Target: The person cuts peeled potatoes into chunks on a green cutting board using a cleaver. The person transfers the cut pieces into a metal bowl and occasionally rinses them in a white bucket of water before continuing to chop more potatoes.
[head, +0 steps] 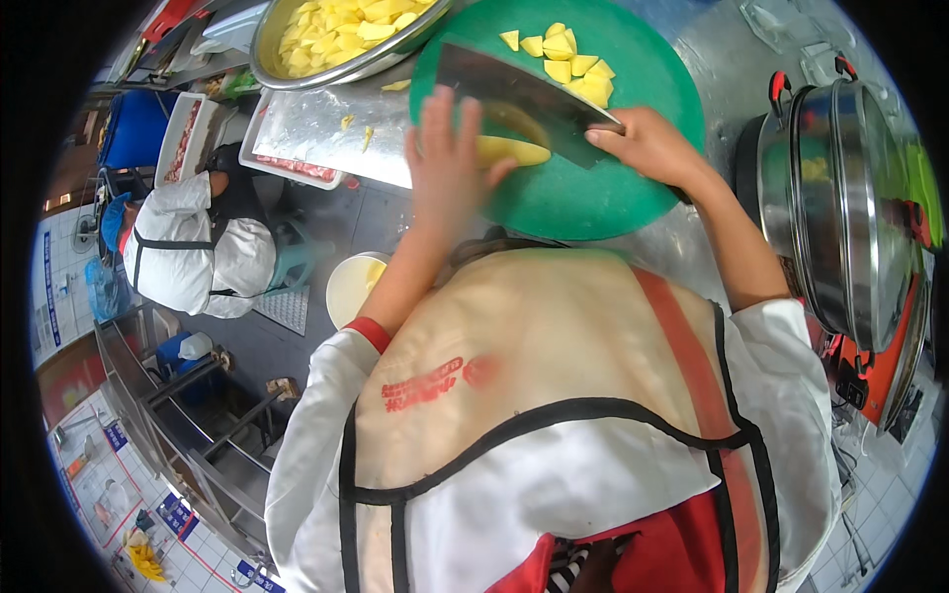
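Note:
My right hand [652, 144] grips the handle of a wide cleaver [519, 96], its blade slanting up and left over a round green cutting board [593, 207]. A long piece of peeled potato [523, 151] lies beside the blade, which mirrors it. My left hand [445, 156], blurred, is spread at the potato's left end. Its thumb overlaps the potato's lower edge; whether it presses on it is not clear. Several cut potato chunks [560, 48] sit beyond the blade on the board.
A steel bowl of potato chunks [337, 41] stands at upper left on the metal table [319, 122]. Large lidded steel pots [815, 200] stand at right. Below left is a white bucket [352, 285]. A co-worker [193, 244] sits by a tray of meat [182, 141].

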`<move>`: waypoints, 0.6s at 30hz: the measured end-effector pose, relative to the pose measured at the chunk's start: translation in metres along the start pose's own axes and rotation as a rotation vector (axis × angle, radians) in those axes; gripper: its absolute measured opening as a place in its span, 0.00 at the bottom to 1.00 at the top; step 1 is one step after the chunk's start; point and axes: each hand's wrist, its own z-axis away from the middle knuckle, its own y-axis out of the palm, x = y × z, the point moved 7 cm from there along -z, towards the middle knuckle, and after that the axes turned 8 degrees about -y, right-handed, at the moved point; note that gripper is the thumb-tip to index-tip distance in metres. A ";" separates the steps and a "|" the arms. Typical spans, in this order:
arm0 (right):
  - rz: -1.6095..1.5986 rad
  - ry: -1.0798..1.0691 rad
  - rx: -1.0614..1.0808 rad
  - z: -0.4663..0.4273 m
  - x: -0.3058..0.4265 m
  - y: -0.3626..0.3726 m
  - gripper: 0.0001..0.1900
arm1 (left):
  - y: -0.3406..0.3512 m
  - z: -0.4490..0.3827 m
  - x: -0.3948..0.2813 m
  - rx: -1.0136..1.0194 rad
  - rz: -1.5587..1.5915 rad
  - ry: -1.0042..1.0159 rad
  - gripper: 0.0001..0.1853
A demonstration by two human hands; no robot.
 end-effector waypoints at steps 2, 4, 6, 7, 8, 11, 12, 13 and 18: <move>-0.299 0.242 -0.004 0.016 -0.009 0.007 0.18 | 0.019 0.019 -0.001 0.146 -0.007 0.063 0.36; -0.525 0.353 -0.179 0.034 -0.004 0.008 0.17 | 0.022 0.022 0.001 0.230 0.106 0.054 0.29; -0.853 0.452 -0.281 0.043 -0.015 0.015 0.16 | 0.014 0.025 -0.001 0.318 0.172 0.024 0.24; -0.937 0.455 -0.307 0.048 -0.021 0.016 0.16 | 0.008 0.029 -0.001 0.250 0.141 -0.016 0.23; -1.022 0.458 -0.334 0.054 -0.023 0.016 0.15 | 0.004 0.033 -0.001 0.183 0.111 -0.056 0.21; -1.025 0.477 -0.359 0.066 -0.023 0.019 0.14 | 0.005 0.041 0.000 0.172 0.061 -0.145 0.21; -0.994 0.495 -0.351 0.070 -0.024 0.019 0.13 | 0.008 0.042 0.000 0.200 0.060 -0.165 0.21; -0.962 0.513 -0.342 0.075 -0.025 0.019 0.12 | 0.009 0.045 -0.004 0.207 0.084 -0.133 0.21; -1.502 0.454 -0.154 0.086 -0.013 0.051 0.11 | -0.002 0.023 -0.013 0.100 0.173 -0.077 0.20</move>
